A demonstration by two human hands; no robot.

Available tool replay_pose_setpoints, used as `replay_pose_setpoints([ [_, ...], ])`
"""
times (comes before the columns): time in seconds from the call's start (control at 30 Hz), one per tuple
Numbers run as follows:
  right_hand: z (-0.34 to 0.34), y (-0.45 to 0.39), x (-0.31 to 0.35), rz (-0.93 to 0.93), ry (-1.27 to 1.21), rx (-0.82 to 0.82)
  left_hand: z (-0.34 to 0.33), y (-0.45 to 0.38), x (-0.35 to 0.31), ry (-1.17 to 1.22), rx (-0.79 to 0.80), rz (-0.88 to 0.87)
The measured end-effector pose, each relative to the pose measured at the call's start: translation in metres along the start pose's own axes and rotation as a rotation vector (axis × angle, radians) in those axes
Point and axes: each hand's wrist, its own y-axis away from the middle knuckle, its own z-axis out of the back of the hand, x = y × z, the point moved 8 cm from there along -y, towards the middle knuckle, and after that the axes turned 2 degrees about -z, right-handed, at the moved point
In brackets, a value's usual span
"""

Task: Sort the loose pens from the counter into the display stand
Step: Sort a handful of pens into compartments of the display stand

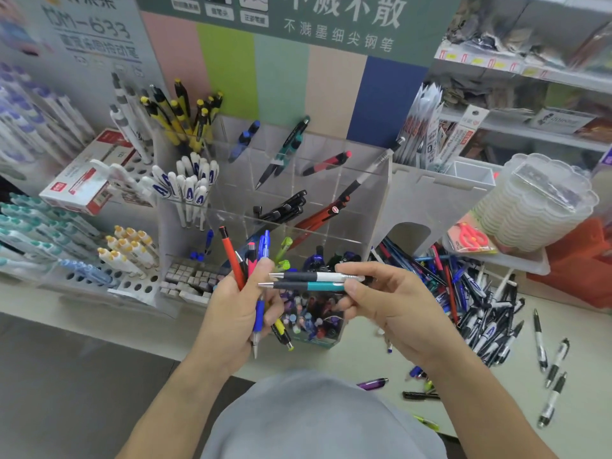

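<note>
Your right hand (390,299) pinches 2 pens (311,281) by their rear ends above the display stand (371,193); left hand (238,303) grips a mixed bunch (251,260). Light, stiff, slick barrels: hold the rubber sleeves. Loose pile (477,299) lies on the table (579,342), right.

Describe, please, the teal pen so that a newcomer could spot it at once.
Start at the clear acrylic display stand in the middle of the counter; in front of it, the right hand pinches two pens held sideways. The teal pen is the lower one, and its teal barrel sets it apart from the white pen just above.
</note>
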Motion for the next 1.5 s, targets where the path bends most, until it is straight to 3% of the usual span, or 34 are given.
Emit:
replay_pose_setpoints([
  [0.13, 0.004, 0.002, 0.034, 0.11, 0.558, 0.034, -0.01, -0.001, -0.015, 0.02, 0.182, -0.07],
  [0.27, -0.016, 0.007, 0.068, 0.176, 0.876, 0.221, -0.023, 0.0, -0.048, -0.624, 0.347, -0.284],
  [0.37, -0.037, 0.005, 0.091, 0.31, 0.958, 0.275, -0.043, -0.001, -0.07, -0.787, 0.398, -0.375],
  [0.43, -0.044, 0.001, 0.105, 0.415, 0.92, 0.247, -0.047, -0.008, -0.077, -0.741, 0.397, -0.381],
  [0.57, -0.026, -0.009, 0.129, 0.508, 0.588, 0.097, -0.043, -0.022, -0.08, -0.517, 0.369, -0.302],
  [0.73, -0.018, -0.025, 0.132, 0.448, 0.463, 0.127, -0.074, -0.026, -0.09, -0.532, 0.431, -0.323],
  [0.87, -0.016, -0.031, 0.148, 0.519, 0.578, 0.076, -0.091, -0.035, -0.102, -0.524, 0.419, -0.353],
  [1.0, -0.001, -0.024, 0.19, 0.697, 0.481, -0.113, -0.07, -0.043, -0.127, -0.413, 0.16, -0.502],
  [1.1, -0.004, -0.022, 0.219, 0.876, 0.445, -0.227, -0.045, -0.049, -0.128, -0.33, 0.014, -0.502],
  [1.33, -0.05, -0.044, 0.243, 1.037, 0.493, -0.257, -0.019, -0.052, -0.11, -0.213, -0.017, -0.414],
  [1.5, -0.086, -0.051, 0.22, 1.313, 0.854, -0.214, 0.0, -0.05, -0.103, -0.193, -0.078, -0.388],
])
